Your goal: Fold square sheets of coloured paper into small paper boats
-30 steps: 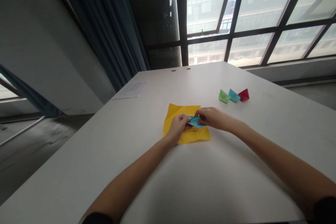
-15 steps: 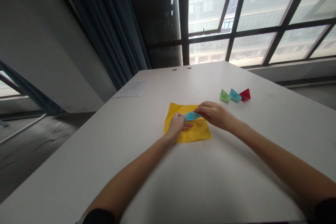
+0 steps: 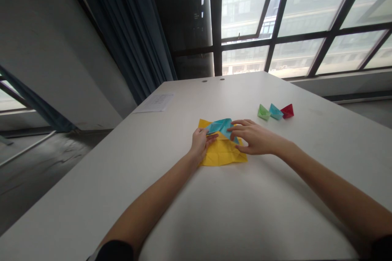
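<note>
A folded blue paper piece (image 3: 221,126) is held just above a creased yellow paper sheet (image 3: 222,153) on the white table (image 3: 232,212). My left hand (image 3: 200,142) pinches the blue piece at its left end, thumb and fingers closed on it. My right hand (image 3: 254,136) meets its right end, fingers spread and touching the paper's edge. Both forearms reach in from the bottom of the view.
Three small paper boats stand in a row at the right: green (image 3: 263,112), blue (image 3: 275,111) and red (image 3: 287,110). A white printed sheet (image 3: 154,102) lies at the far left of the table. Windows and a dark curtain rise behind the far edge.
The blue piece has opened out wider and lifted toward the yellow sheet's far edge. My right hand has loosened from a pinch to spread fingers.
</note>
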`<state>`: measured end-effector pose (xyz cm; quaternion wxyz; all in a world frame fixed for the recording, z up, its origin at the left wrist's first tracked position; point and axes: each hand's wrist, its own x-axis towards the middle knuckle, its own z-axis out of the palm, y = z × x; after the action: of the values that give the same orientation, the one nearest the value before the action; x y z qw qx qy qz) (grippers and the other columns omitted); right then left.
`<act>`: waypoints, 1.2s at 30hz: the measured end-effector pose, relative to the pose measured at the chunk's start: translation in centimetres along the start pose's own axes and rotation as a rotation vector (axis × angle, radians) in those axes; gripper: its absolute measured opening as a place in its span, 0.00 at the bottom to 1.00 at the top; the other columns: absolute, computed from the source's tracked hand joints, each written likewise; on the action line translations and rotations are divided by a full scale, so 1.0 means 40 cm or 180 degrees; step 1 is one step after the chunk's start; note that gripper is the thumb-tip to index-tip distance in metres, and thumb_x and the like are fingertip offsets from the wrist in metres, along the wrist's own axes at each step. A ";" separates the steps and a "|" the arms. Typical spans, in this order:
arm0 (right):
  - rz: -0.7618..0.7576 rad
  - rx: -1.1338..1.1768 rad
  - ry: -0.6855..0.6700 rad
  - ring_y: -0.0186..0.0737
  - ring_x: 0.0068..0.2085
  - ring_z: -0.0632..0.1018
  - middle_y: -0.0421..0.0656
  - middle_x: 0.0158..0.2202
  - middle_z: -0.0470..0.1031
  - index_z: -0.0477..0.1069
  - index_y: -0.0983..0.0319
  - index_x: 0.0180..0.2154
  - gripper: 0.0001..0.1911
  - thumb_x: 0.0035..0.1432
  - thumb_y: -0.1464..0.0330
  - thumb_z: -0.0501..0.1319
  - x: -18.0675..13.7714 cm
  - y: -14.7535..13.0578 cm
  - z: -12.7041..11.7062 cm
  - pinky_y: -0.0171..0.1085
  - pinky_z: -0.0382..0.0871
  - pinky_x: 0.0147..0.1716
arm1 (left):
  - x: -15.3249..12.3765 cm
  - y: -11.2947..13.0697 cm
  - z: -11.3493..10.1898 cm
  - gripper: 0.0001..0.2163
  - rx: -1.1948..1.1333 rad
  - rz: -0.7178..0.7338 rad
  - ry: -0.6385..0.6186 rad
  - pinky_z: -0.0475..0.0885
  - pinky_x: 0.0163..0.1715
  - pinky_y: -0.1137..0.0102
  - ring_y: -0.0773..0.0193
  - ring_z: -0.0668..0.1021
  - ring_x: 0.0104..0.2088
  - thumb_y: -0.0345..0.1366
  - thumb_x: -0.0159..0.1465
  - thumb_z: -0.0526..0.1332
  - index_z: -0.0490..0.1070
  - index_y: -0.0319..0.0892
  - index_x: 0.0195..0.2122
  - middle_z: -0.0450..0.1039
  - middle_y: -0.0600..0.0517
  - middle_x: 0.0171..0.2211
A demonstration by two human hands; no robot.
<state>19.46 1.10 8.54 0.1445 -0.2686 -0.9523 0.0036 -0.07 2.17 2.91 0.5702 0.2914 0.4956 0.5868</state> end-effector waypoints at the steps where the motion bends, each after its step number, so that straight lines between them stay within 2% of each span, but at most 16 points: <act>1: 0.0056 0.0047 -0.0042 0.50 0.52 0.66 0.46 0.42 0.73 0.70 0.60 0.36 0.11 0.51 0.64 0.57 -0.001 0.002 -0.002 0.48 0.58 0.48 | 0.002 -0.002 0.000 0.07 0.0062 0.0073 0.0003 0.71 0.23 0.76 0.68 0.77 0.24 0.28 0.56 0.56 0.56 0.40 0.31 0.69 0.52 0.28; 4: 0.0352 0.0138 -0.0097 0.46 0.42 0.73 0.47 0.37 0.75 0.68 0.61 0.39 0.14 0.55 0.60 0.53 -0.001 0.009 -0.001 0.45 0.60 0.44 | 0.002 -0.006 -0.001 0.09 0.0281 0.0338 -0.0027 0.71 0.23 0.77 0.71 0.75 0.25 0.29 0.52 0.61 0.59 0.39 0.30 0.68 0.54 0.28; 7: 0.0746 0.0118 -0.0026 0.40 0.32 0.75 0.44 0.34 0.76 0.64 0.60 0.43 0.14 0.59 0.61 0.48 0.003 0.011 0.006 0.39 0.63 0.35 | -0.006 -0.006 0.002 0.10 0.0484 0.0594 -0.0112 0.72 0.24 0.77 0.72 0.73 0.26 0.29 0.50 0.62 0.60 0.39 0.29 0.66 0.55 0.27; 11: 0.1081 -0.0252 0.0025 0.38 0.26 0.74 0.40 0.28 0.76 0.63 0.57 0.46 0.16 0.59 0.60 0.48 0.002 0.008 0.019 0.33 0.57 0.24 | -0.023 -0.009 0.011 0.09 0.0828 0.0819 -0.0340 0.71 0.25 0.77 0.72 0.72 0.27 0.31 0.49 0.62 0.62 0.39 0.29 0.66 0.55 0.26; 15: 0.0843 -0.0604 0.0235 0.36 0.27 0.73 0.42 0.30 0.75 0.69 0.55 0.43 0.16 0.58 0.58 0.50 0.000 0.004 0.028 0.33 0.55 0.25 | -0.035 -0.015 0.019 0.08 0.1151 0.0963 -0.0639 0.70 0.26 0.77 0.72 0.71 0.25 0.31 0.48 0.62 0.63 0.39 0.28 0.65 0.55 0.24; 18: 0.0636 -0.0663 0.0300 0.33 0.26 0.72 0.41 0.29 0.74 0.71 0.54 0.40 0.14 0.58 0.62 0.50 0.000 -0.001 0.032 0.32 0.55 0.25 | -0.042 -0.015 0.025 0.09 0.1207 0.0944 -0.0714 0.70 0.27 0.76 0.72 0.71 0.27 0.33 0.49 0.63 0.63 0.38 0.29 0.65 0.54 0.27; 20: 0.0630 -0.0648 0.0349 0.33 0.25 0.71 0.41 0.29 0.73 0.72 0.56 0.38 0.14 0.57 0.65 0.50 0.001 -0.004 0.033 0.32 0.54 0.25 | -0.048 -0.012 0.029 0.11 0.1145 0.0972 -0.0827 0.69 0.30 0.75 0.71 0.71 0.28 0.34 0.48 0.64 0.63 0.39 0.31 0.66 0.54 0.28; 23: 0.0770 -0.0496 0.0505 0.32 0.25 0.70 0.41 0.29 0.73 0.72 0.58 0.34 0.12 0.55 0.67 0.51 0.004 -0.010 0.034 0.32 0.55 0.25 | -0.060 -0.010 0.036 0.14 0.1184 0.1264 -0.1052 0.68 0.33 0.75 0.70 0.71 0.32 0.31 0.47 0.64 0.63 0.40 0.34 0.66 0.54 0.31; 26: 0.0970 -0.0116 0.0690 0.31 0.24 0.69 0.40 0.27 0.72 0.72 0.59 0.30 0.09 0.51 0.68 0.53 0.006 -0.018 0.031 0.31 0.55 0.24 | -0.067 -0.012 0.038 0.14 0.1419 0.1514 -0.1116 0.67 0.32 0.76 0.69 0.71 0.33 0.29 0.49 0.62 0.63 0.41 0.37 0.66 0.53 0.34; 30: 0.1274 0.0816 0.0856 0.30 0.22 0.66 0.38 0.20 0.68 0.69 0.61 0.24 0.04 0.44 0.70 0.56 0.011 -0.026 0.023 0.30 0.57 0.23 | -0.063 -0.019 0.032 0.13 0.1617 0.1793 -0.0956 0.67 0.32 0.76 0.68 0.72 0.34 0.27 0.50 0.60 0.63 0.41 0.36 0.67 0.53 0.34; 36: 0.1794 0.2619 0.0714 0.28 0.20 0.61 0.35 0.16 0.61 0.68 0.64 0.21 0.07 0.43 0.66 0.58 0.020 -0.014 0.013 0.30 0.54 0.19 | -0.063 -0.022 0.025 0.12 0.1668 0.1661 -0.0957 0.65 0.27 0.78 0.70 0.71 0.29 0.26 0.50 0.57 0.64 0.42 0.37 0.67 0.55 0.29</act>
<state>18.39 1.07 8.30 0.3331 -0.4346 -0.7412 0.3883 1.63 -0.10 3.00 0.3745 0.6258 0.4488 0.5164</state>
